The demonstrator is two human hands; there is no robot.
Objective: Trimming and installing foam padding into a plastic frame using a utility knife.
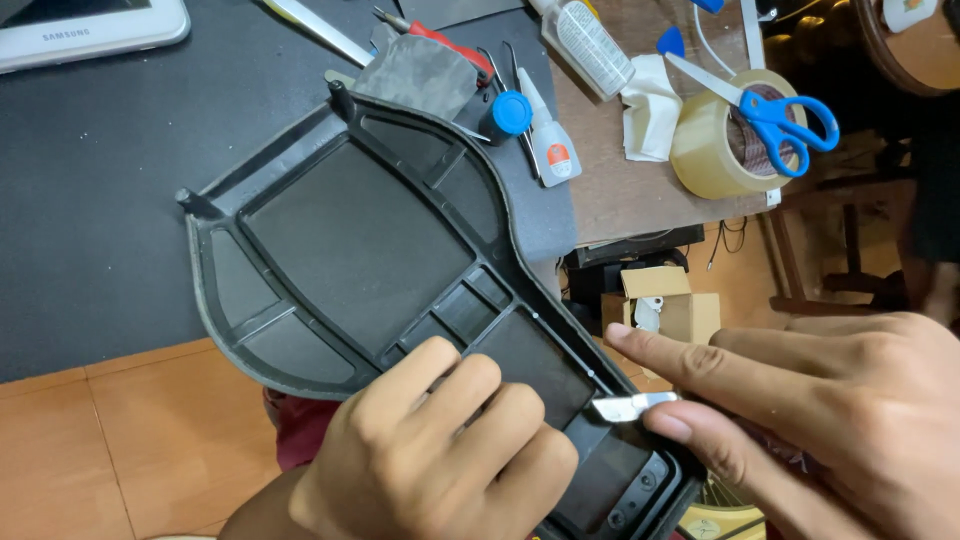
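A large black plastic panel (pixel 350 240) with ribbed compartments lies tilted over the table edge, its wide end on a dark mat. My left hand (pixel 440 455) grips its narrow lower end, fingers curled over the inner face. My right hand (pixel 820 410) pinches a small silver blade (pixel 630 406) between thumb and forefinger, its tip touching the panel's right rim near the narrow end.
On the wooden table behind lie a roll of tan tape (pixel 715 135) with blue-handled scissors (pixel 775 110) on it, a glue bottle with a blue cap (pixel 535 125), a clear bottle (pixel 590 40), a white tablet (pixel 90 30), a red-handled tool (pixel 440 42). A cardboard box (pixel 665 305) sits on the floor.
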